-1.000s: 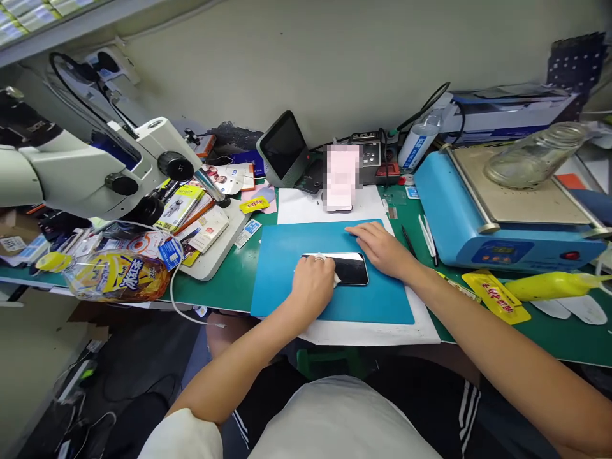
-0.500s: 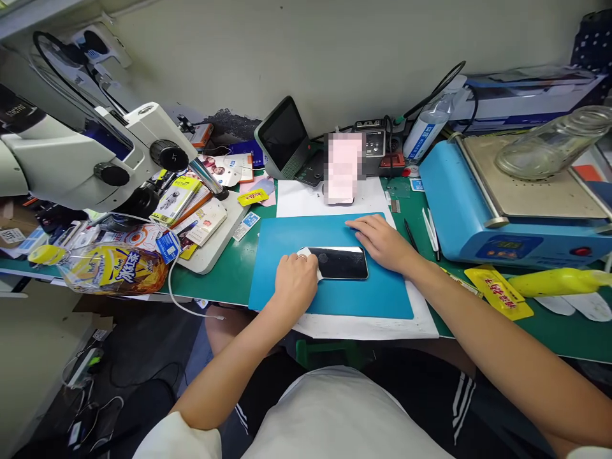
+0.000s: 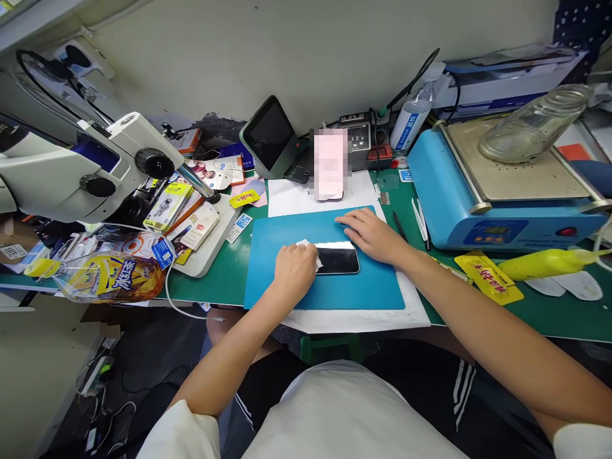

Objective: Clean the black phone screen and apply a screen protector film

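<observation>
**Phone wiped on blue mat**

A black phone [image 3: 337, 258] is laid flat on the blue mat [image 3: 325, 290]. A white wipe [image 3: 306, 245] is gripped by the left hand [image 3: 294, 271] on its left end. The right hand [image 3: 370, 236] is rested open at its far edge.

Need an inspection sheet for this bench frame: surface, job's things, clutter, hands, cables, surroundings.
Surface: green bench mat with a blue work mat on white paper.
Job's things: dark phone flat on the blue work mat; small white wipe at its left end.
Clutter: snack bag, cards and packets, yellow bottle, glass jar on the blue machine.
Hands: left hand presses the white wipe on the phone; right hand rests flat at the phone's far right edge.
Cables: white cable hangs off the front edge; black leads at the back.
Surroundings: microscope left, small screen, wall behind.
</observation>
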Tool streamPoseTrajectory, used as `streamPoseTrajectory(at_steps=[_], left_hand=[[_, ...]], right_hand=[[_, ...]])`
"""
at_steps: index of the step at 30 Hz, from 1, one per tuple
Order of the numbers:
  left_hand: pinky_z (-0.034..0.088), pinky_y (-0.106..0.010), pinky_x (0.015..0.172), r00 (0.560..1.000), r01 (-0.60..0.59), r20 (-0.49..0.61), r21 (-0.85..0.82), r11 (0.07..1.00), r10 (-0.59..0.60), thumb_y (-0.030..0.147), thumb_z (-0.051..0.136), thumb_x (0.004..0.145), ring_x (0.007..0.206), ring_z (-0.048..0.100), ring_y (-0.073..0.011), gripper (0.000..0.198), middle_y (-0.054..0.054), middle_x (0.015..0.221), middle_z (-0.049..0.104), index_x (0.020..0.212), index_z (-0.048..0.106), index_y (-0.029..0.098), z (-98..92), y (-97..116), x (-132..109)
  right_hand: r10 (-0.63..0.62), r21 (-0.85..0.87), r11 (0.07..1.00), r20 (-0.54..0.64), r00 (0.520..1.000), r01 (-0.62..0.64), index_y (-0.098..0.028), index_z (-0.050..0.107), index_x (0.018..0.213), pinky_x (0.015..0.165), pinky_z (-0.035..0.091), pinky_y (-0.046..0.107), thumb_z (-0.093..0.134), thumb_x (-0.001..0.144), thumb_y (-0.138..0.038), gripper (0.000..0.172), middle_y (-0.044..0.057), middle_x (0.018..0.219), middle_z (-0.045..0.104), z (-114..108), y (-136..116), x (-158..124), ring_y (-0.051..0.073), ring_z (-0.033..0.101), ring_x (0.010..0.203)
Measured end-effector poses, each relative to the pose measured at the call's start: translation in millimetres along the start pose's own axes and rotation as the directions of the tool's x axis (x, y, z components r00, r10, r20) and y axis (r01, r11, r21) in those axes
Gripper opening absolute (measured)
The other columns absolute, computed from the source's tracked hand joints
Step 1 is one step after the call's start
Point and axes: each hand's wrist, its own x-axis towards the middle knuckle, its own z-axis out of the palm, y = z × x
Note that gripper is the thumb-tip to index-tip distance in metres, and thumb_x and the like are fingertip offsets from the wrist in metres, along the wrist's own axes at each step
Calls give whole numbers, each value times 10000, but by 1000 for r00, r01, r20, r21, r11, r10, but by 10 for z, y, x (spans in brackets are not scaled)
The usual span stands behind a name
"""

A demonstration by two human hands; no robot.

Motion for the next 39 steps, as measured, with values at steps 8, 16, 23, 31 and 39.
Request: streamPoseTrajectory(at_steps=[8,16,23,31,39], left_hand=[[438,-332,713,996,65,-56,-40,997,-67,222,326,1090,854,658,-254,316,-80,871,692,955,610,188,-50,-62,-260],[436,-360,1039,955,-232,-218,-137,963,199,259,357,1091,1248,545,-243,313,-105,1397,586,1321,562,201,24,-226,-447],[439,-444,1078,958,-216,-209,-82,973,195,302,356,1084,1287,522,-303,428,-155,1434,564,1464,475,144,171,-29,-639],[420,-473,1105,959,-115,-267,-74,991,91,333,395,1064,1341,487,-322,501,-178,1478,524,1510,409,105,300,186,-652],[437,-489,1098,933,-139,-347,-115,984,91,297,450,1034,1306,509,-328,504,-181,1436,548,1483,432,70,313,193,-619]], right_hand=[[-3,23,1000,6,1000,3,-204,640,1353,957,512,571,383,1036,-353,434,169,1209,658,-21,3,-4,349,561,1154],[10,33,999,15,1000,-10,-196,629,1363,972,502,551,391,1039,-368,437,167,1214,657,-17,19,0,347,559,1168],[29,50,998,20,999,-30,-198,643,1348,991,484,563,405,1028,-375,436,169,1217,659,-16,16,5,356,556,1167],[48,47,998,33,998,-49,-193,646,1354,994,476,570,431,1017,-384,444,173,1219,661,-11,15,14,365,554,1171],[43,17,999,43,998,-43,-158,637,1351,990,486,552,428,1029,-378,442,179,1237,659,-22,7,10,352,554,1182]])
